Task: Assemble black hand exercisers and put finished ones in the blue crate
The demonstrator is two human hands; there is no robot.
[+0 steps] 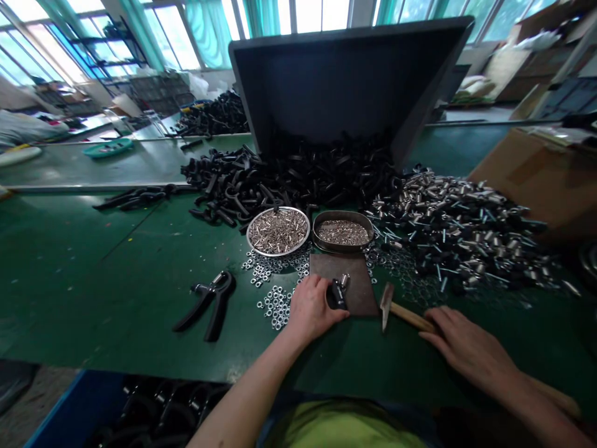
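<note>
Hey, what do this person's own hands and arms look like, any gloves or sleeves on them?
Both the left hand and the right hand are ungloved. No sleeve, watch or bracelet shows on the visible stretch of the left forearm or right forearm. A yellow-green garment shows at the bottom edge.

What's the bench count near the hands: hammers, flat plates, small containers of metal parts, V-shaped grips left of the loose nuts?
Hammer: 1
Flat plate: 1
Small containers, round dish and oval tin: 2
V-shaped grip: 1
Total: 5
</note>
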